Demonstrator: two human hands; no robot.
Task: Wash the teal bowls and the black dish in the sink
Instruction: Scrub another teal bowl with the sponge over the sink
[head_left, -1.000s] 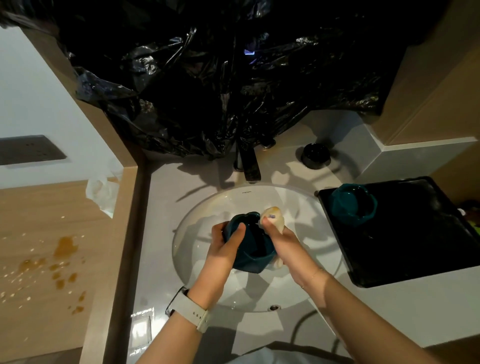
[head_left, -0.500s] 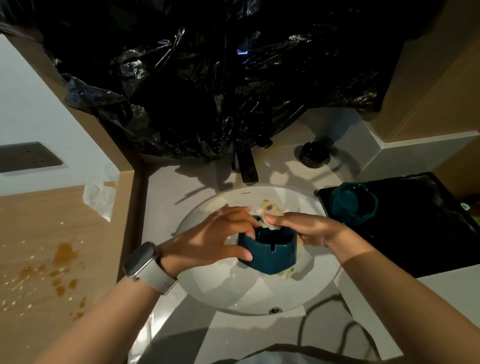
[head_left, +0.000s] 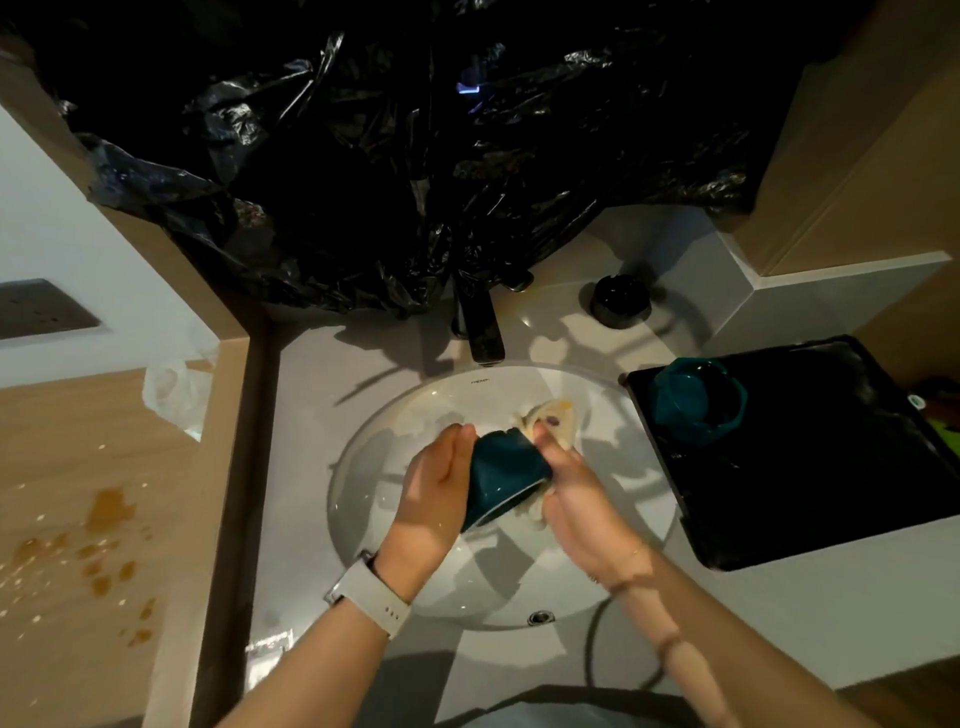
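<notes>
- Over the round white ceramic sink basin (head_left: 395, 499), I watch the left hand (head_left: 436, 488) cup one side of a glazed teal ceramic bowl (head_left: 506, 475) with its fingers laid nearly straight along the wall.
- The right hand (head_left: 571, 493) presses a crumpled cream cleaning cloth (head_left: 553, 415) against the bowl's other side, fingers curled around the cloth.
- By my reading the job is mid-way: this bowl is under scrub, held above the basin, tilted, its rim toward the person.
- A second teal ceramic bowl (head_left: 698, 400) sits on the flat black tray (head_left: 831, 467) to the right; whether it is already washed I cannot tell.
- The small round black dish (head_left: 621, 301) waits on the counter behind, beside the dark metal tap (head_left: 483, 327), apparently untouched.
- A tiny maker's mark sits on the basin rim under the tap; too small to read.
</notes>
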